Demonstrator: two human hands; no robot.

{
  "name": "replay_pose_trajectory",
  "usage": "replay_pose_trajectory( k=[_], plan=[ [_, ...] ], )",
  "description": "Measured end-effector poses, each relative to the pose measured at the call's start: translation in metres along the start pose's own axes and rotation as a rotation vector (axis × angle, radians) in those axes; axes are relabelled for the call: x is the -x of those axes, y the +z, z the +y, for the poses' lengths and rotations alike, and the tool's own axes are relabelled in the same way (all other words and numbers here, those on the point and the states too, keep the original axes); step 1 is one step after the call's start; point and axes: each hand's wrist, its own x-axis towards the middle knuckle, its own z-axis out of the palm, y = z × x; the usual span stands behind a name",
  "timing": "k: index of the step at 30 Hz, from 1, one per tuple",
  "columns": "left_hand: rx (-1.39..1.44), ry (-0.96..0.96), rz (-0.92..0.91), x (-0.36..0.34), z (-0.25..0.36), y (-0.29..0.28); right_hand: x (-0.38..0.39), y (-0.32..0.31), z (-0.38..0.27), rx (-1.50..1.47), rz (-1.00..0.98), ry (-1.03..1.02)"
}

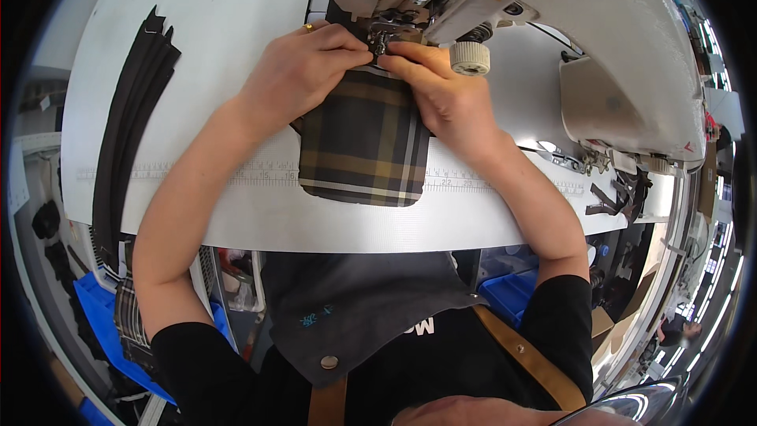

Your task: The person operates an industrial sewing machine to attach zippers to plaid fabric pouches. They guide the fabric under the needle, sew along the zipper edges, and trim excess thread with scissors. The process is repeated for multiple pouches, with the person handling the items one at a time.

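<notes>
A dark plaid fabric piece with rounded near corners lies flat on the white sewing table, its far edge under the presser foot of a sewing machine. On the left of the foot, my left hand is closed, fingertips pinching the fabric's far edge. My right hand presses thumb and forefinger together on the same edge, just right of the foot. Both sets of fingertips come close to the needle area, and the bit of cloth between them is partly hidden.
Several long dark fabric strips lie at the table's left. Printed ruler marks cross the table. Small dark pieces lie at the right end. Blue bins stand below the front edge; more plaid cloth hangs lower left.
</notes>
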Motion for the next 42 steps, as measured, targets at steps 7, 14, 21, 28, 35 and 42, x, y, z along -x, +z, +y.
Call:
replay_pose_trajectory(
  k=[7,14,21,28,35,42],
  plan=[
    [0.079,0.014,0.01,-0.001,-0.003,-0.001,-0.003,-0.002,-0.005,0.165,-0.057,-0.057],
    [0.079,0.026,0.053,0.0,-0.003,0.004,-0.002,0.0,-0.003,0.18,-0.054,-0.069],
    [0.075,-0.015,0.075,-0.007,-0.009,0.006,-0.011,0.003,0.003,0.157,0.041,-0.092],
    [0.097,-0.013,0.095,-0.007,-0.009,0.006,-0.01,0.002,0.003,0.164,0.024,-0.068],
    [-0.017,-0.029,0.109,-0.006,-0.005,0.009,-0.009,0.003,0.002,0.143,0.055,-0.046],
    [0.042,-0.031,0.116,-0.004,-0.01,0.009,-0.005,-0.004,0.013,-0.095,0.064,0.073]
  ],
)
